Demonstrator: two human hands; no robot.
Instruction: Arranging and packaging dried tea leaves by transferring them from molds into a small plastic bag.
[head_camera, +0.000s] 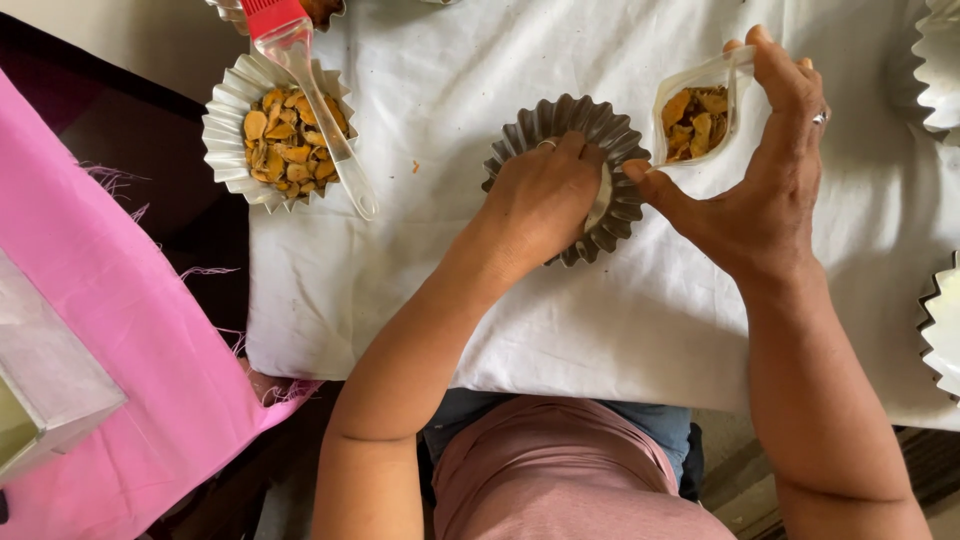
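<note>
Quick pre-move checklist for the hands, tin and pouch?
1. Left hand pressed inside the fluted tin: ok.
2. Tin flat on the white cloth: cannot tell, near edge hidden.
3. Right hand gripping the open pouch: ok.
4. Pouch upright, chips inside, none spilled by it: ok.
5. Tin's inside lined or bare: cannot tell, hand covers it.
6. Brush resting across the filled cup, clear of both hands: ok.

Looking almost straight down from the head onto the white-clothed counter (640, 330), facing away from the body. Sitting close, taking in both forearms, the lap at the lower edge and pink cloth (120, 330) at left. Working alone, sharing nothing with another view.
</note>
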